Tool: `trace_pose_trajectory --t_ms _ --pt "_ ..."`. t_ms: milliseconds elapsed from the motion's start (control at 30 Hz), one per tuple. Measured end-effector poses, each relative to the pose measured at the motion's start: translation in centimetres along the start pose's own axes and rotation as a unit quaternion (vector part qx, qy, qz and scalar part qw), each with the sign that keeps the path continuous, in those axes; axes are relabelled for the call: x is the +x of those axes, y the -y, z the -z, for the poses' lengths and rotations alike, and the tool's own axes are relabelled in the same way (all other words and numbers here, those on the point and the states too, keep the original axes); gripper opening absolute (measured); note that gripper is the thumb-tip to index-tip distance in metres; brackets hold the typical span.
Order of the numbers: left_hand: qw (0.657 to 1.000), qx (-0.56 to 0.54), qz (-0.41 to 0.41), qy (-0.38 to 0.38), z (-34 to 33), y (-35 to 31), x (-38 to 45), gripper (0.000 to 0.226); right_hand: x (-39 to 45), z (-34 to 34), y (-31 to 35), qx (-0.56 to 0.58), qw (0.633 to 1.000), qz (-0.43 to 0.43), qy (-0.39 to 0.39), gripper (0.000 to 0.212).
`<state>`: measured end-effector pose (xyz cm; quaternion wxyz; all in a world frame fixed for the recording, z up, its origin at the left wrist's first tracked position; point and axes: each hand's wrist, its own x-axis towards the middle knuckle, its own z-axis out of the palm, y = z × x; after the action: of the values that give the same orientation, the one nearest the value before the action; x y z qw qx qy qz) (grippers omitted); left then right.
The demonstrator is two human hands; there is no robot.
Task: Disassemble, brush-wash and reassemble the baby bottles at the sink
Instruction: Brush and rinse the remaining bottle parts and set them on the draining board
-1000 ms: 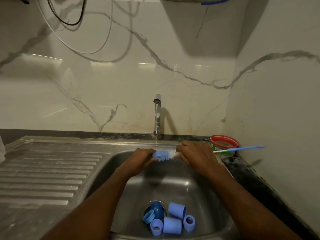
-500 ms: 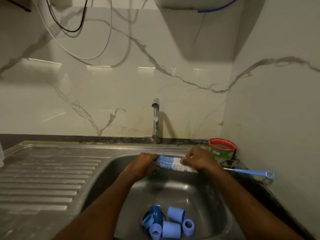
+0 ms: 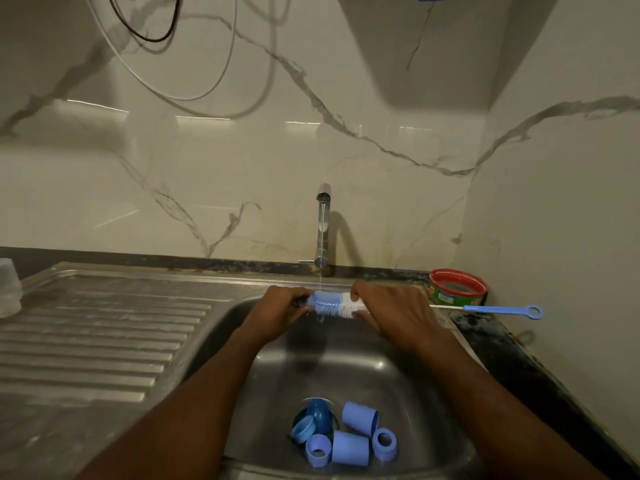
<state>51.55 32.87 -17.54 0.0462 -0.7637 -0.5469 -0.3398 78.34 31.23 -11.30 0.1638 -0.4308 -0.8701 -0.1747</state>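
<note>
Brush (image 3: 335, 304) under tap (image 3: 323, 226), thin stream landing on bristles. Long axis horizontal, left to right, over back of sink (image 3: 408, 386); handle runs past right hand (image 3: 388, 311) over counter, ring end far right. Left hand (image 3: 282, 311) fingers curled round bristle tip; right hand fingers curled on bristle base by wire. Both hands equally near, bristles between them. Bottle parts (image 3: 343, 436), blue, loose in a heap at drain, well apart from hands, nearer viewer. Judgement: brush rinse in hand; parts not yet scrubbed.
</note>
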Motion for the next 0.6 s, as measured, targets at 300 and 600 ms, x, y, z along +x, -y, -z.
trace_pose_trajectory --t_ms 300,600 --pt "0.987 0.136 -0.079 -0.03 1.2 -2.7 0.2 0.032 0.4 2.2 -0.4 0.468 0.767 -0.352 0.261 0.034" --pt "0.997 0.03 -0.042 0.06 -0.1 -1.5 0.2 0.042 -0.1 0.7 0.7 0.019 0.998 -0.046 0.038 0.028"
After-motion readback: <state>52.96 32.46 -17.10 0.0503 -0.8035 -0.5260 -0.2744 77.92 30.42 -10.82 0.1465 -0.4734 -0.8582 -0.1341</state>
